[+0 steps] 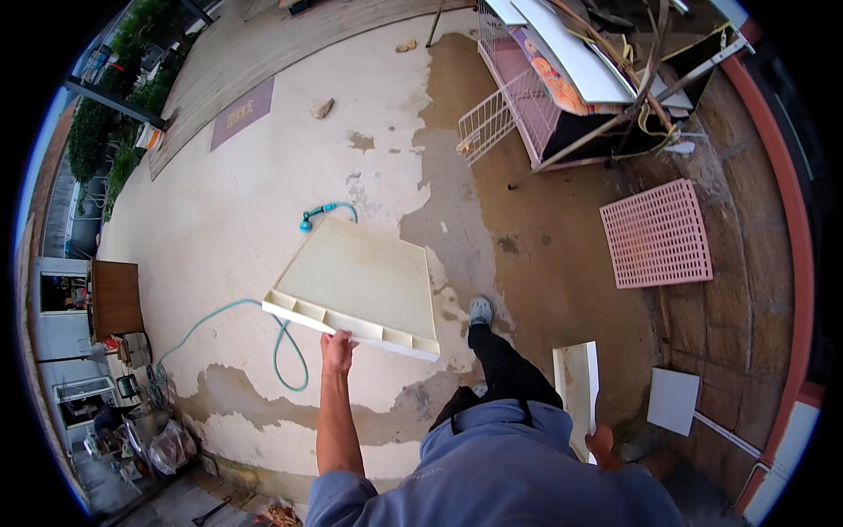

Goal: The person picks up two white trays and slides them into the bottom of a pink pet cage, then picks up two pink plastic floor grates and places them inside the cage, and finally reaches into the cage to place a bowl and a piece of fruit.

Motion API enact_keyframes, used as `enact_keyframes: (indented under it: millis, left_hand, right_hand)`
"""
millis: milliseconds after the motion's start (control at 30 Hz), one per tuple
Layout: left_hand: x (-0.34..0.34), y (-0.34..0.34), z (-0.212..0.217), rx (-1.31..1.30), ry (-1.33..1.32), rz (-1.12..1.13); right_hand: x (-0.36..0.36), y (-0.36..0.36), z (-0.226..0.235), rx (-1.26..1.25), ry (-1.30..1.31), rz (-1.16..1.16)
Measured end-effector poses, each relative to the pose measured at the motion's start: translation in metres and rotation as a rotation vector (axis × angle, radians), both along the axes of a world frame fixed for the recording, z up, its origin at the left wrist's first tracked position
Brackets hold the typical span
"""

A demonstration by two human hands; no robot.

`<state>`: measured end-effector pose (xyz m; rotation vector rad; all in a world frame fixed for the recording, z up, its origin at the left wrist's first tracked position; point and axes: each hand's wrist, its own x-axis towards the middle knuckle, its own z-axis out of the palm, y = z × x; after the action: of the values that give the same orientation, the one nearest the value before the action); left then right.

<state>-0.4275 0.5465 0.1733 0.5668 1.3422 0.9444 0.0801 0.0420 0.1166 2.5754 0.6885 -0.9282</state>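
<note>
My left hand [336, 349] grips the near edge of a large cream plastic tray [360, 279] with ribbed compartments along its rim, held out flat above the wet concrete floor. At my right side my right hand [602, 441] holds the lower end of a narrow white panel [578, 382] standing upright. My dark-trousered leg and grey shoe [480, 310] step forward just right of the tray.
A green hose [279, 347] with its nozzle [306, 224] lies on the floor under the tray. A pink grid panel [657, 234] and a white square tile [673, 400] lie to the right. A wire cage [527, 97] piled with boards stands at the back.
</note>
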Motion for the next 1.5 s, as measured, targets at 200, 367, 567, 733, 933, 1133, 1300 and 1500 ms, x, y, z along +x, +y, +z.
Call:
enact_keyframes:
  millis: [200, 367, 567, 733, 933, 1133, 1300, 1500]
  left_hand:
    - [0.026, 0.084, 0.007, 0.051, -0.106, 0.181]
    - [0.042, 0.172, 0.019, 0.071, -0.132, 0.177]
    - [0.037, 0.308, -0.001, 0.088, -0.197, 0.091]
    - [0.032, 0.434, -0.018, 0.027, -0.205, -0.034]
    - [0.061, 0.625, 0.008, -0.016, -0.034, -0.299]
    - [0.107, 0.819, 0.013, 0.011, 0.105, -0.61]
    - [0.188, 0.97, 0.039, 0.074, 0.271, -0.921]
    - [0.328, 1.141, 0.062, 0.188, 0.59, -1.539]
  right_hand:
    - [0.041, 0.206, 0.011, -0.191, 0.084, 0.061]
    - [0.054, 0.304, 0.009, -0.042, 0.055, 0.126]
    - [0.024, 0.427, 0.025, -0.101, 0.025, 0.109]
    - [-0.02, 0.497, 0.05, -0.17, -0.004, 0.094]
    - [-0.073, 0.607, 0.074, -0.231, 0.03, -0.125]
    - [-0.111, 0.689, 0.068, -0.193, 0.182, -0.336]
    - [-0.138, 0.776, 0.064, -0.263, 0.169, -0.36]
    - [-0.171, 0.825, 0.048, -0.245, 0.216, -1.001]
